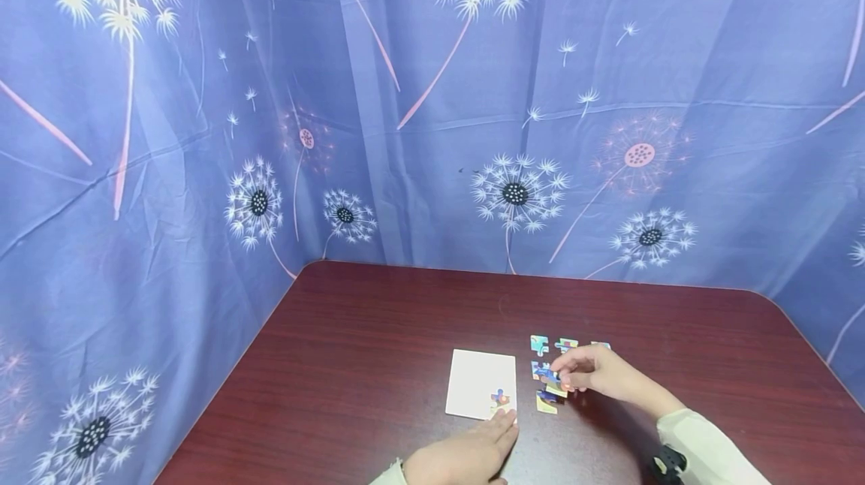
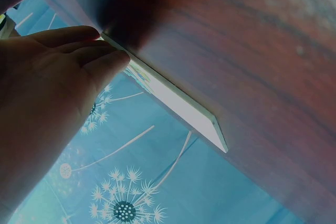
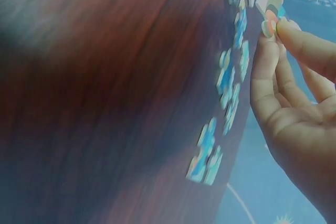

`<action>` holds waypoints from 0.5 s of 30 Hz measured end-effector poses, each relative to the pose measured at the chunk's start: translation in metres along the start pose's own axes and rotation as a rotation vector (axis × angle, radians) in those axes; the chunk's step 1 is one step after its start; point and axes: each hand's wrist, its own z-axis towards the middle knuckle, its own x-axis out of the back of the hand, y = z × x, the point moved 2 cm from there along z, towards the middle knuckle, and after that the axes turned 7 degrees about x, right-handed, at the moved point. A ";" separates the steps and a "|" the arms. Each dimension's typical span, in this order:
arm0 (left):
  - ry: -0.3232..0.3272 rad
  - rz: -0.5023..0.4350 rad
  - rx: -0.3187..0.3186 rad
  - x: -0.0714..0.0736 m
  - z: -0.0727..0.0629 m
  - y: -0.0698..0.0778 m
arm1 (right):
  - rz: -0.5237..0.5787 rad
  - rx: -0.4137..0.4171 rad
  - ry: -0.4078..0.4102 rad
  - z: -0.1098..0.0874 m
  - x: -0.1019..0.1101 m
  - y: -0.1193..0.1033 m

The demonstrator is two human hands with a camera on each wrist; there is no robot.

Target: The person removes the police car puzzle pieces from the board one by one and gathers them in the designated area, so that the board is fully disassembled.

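Note:
A white square board (image 1: 475, 380) lies on the table, with a colourful jigsaw piece (image 1: 501, 400) at its near right corner. My left hand (image 1: 461, 453) lies with straight fingers at the near edge of the board; in the left wrist view the fingertips (image 2: 118, 59) touch its rim beside the piece. To the right, my right hand (image 1: 600, 374) pinches another jigsaw piece (image 3: 271, 15) between thumb and fingertips, raised over the loose pieces. Some of those loose jigsaw pieces (image 1: 539, 344) are hidden behind the right hand.
Several more jigsaw pieces (image 3: 226, 80) lie in loose rows on the dark red wooden table (image 1: 365, 335), right of the board. A blue curtain (image 1: 432, 170) with dandelion prints hangs along the table's back and left edges. A black band (image 1: 669, 462) circles the right wrist.

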 end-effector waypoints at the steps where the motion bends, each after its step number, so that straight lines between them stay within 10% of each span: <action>1: 0.004 0.008 -0.004 0.000 0.000 0.000 | 0.007 0.001 -0.004 -0.003 0.001 0.000; 15: -0.032 -0.011 0.000 -0.001 -0.001 0.000 | 0.092 0.015 -0.081 -0.032 0.011 0.014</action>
